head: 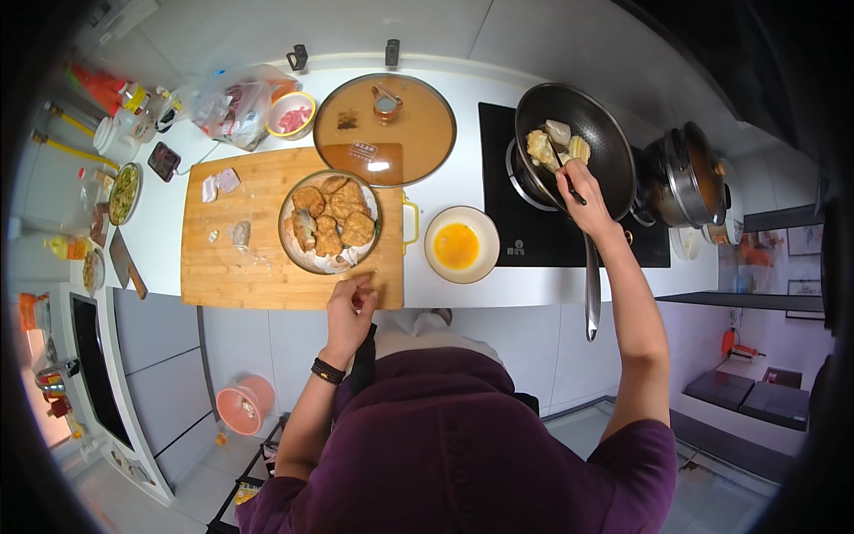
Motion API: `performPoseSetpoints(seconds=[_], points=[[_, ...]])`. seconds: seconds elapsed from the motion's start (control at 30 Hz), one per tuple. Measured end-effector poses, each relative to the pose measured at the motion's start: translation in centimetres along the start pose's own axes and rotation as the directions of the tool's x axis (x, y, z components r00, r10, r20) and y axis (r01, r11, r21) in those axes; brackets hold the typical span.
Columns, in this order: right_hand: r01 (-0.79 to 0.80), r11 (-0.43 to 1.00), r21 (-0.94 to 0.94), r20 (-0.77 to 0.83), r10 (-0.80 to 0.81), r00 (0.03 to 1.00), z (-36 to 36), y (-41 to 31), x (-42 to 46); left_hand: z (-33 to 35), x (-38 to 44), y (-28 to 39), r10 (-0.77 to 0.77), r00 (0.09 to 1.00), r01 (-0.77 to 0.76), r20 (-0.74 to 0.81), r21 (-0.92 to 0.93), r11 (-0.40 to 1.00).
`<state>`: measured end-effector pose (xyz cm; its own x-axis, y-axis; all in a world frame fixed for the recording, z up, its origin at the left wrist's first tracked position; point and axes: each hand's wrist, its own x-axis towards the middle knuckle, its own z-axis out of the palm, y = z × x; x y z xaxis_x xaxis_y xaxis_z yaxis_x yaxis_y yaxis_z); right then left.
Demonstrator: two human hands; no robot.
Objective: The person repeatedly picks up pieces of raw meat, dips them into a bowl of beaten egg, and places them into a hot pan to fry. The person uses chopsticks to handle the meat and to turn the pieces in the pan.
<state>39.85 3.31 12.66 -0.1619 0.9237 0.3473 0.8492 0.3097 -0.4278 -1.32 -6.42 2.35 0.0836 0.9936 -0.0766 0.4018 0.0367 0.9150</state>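
My right hand (586, 193) grips dark chopsticks (554, 152), whose tips reach among several pale yellow, batter-coated pieces (576, 149) in a black wok (608, 150). The wok sits tilted over the burner of a black cooktop (497, 200), its metal handle (592, 294) passing under my right forearm. My left hand (350, 307), loosely curled with nothing visible in it, hovers at the front edge of a wooden cutting board (207, 280). Just beyond it, a round dish (283, 223) holds several golden fried pieces (347, 200). Between board and cooktop stands a bowl (492, 248) of beaten egg (456, 245).
A glass lid (420, 123) overlaps the board's back edge. Behind the board are a bowl of pink meat (293, 120) and plastic bags (230, 110). Leftward lie a phone (164, 161) and a cleaver (123, 260). A lidded pot (684, 177) flanks the wok; a pink bin (233, 407) stands below.
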Motion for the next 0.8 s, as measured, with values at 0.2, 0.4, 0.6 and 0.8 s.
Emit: performPoseSetpoints(seconds=[0.2, 0.4, 0.6, 0.8], points=[[-0.276, 0.814, 0.511, -0.358, 0.493, 0.793, 1.4, 4.7, 0.3, -0.4, -0.2, -0.1, -0.005, 1.0, 0.005, -0.028, -0.024, 1.0], [-0.146, 0.378, 0.914, -0.336, 0.909, 0.248, -1.1, 7.9, 0.4, -0.3, -0.3, -0.7, -0.013, 1.0, 0.012, -0.019, -0.041, 0.999], [-0.191, 0.349, 0.917, -0.313, 0.929, 0.198, -3.0, 8.5, -0.6, -0.2, -0.2, -1.1, 0.0, 1.0, -0.001, -0.02, -0.029, 1.0], [-0.414, 0.399, 0.818, -0.198, 0.871, 0.449, -1.8, 4.2, 1.2, 0.0, 0.0, -0.9, 0.029, 1.0, -0.029, 0.005, 0.025, 0.999]])
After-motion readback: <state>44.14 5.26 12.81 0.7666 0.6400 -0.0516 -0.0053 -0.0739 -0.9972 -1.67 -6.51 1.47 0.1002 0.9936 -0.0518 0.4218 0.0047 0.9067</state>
